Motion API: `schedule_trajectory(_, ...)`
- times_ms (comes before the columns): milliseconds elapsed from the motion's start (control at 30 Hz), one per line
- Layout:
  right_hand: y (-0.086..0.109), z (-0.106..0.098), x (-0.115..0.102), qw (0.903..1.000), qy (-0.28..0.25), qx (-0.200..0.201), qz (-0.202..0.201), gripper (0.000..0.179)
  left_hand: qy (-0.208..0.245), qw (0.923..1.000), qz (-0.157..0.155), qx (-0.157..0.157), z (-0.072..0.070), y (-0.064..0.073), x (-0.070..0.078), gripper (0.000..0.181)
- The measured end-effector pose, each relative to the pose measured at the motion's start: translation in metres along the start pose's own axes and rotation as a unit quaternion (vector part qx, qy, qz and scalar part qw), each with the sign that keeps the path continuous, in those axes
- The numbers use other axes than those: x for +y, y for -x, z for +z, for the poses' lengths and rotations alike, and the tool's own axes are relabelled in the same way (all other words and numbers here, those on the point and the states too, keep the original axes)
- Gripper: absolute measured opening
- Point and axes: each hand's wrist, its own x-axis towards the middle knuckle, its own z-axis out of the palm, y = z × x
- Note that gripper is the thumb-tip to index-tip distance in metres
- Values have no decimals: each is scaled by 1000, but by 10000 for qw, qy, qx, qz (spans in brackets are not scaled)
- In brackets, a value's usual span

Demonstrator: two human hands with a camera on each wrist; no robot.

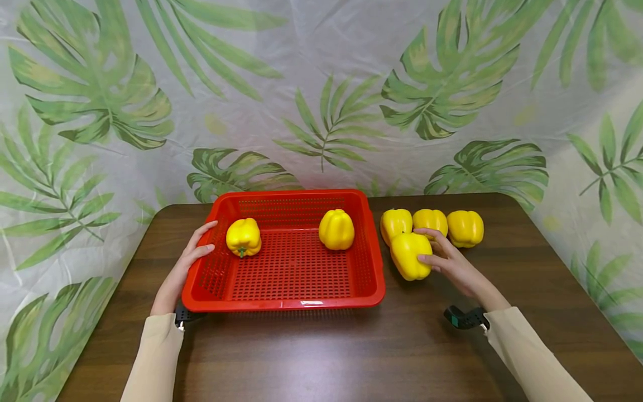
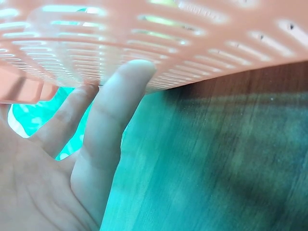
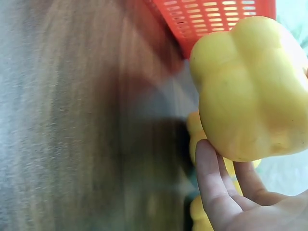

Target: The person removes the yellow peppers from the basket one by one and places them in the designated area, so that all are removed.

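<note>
A red perforated plastic basket [image 1: 291, 304] stands on the table with two yellow bell peppers inside, one pepper [image 1: 243, 237] at the left and another pepper [image 1: 336, 230] at the right. My left hand [image 1: 183, 268] rests against the basket's left side; in the left wrist view its thumb [image 2: 113, 113] lies straight against the slotted wall. To the right of the basket, my right hand [image 1: 454, 268] holds a yellow bell pepper [image 1: 411, 257] between thumb and fingers. In the right wrist view, that bell pepper [image 3: 252, 91] appears above the tabletop.
Behind the held pepper, three more yellow bell peppers stand close together: one pepper [image 1: 394, 221] near the basket, a middle pepper [image 1: 431, 219] and a right pepper [image 1: 465, 228]. A leaf-patterned cloth [image 1: 331, 111] hangs behind the brown wooden table [image 1: 311, 357].
</note>
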Motion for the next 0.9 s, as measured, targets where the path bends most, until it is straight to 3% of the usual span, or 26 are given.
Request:
schedule_trajectory(400, 8, -2, 16, 9978, 618, 22, 257, 51, -6, 10000, -39, 28, 0, 0, 1, 53)
schedule_trajectory(667, 9, -2, 22, 9968, 752, 144, 244, 53, -4, 10000, 97, -20, -1, -1, -1, 52)
schedule_trajectory(900, 11, -3, 23, 9970, 706, 233, 193, 54, -15, 10000, 3, -5, -1, -1, -1, 52)
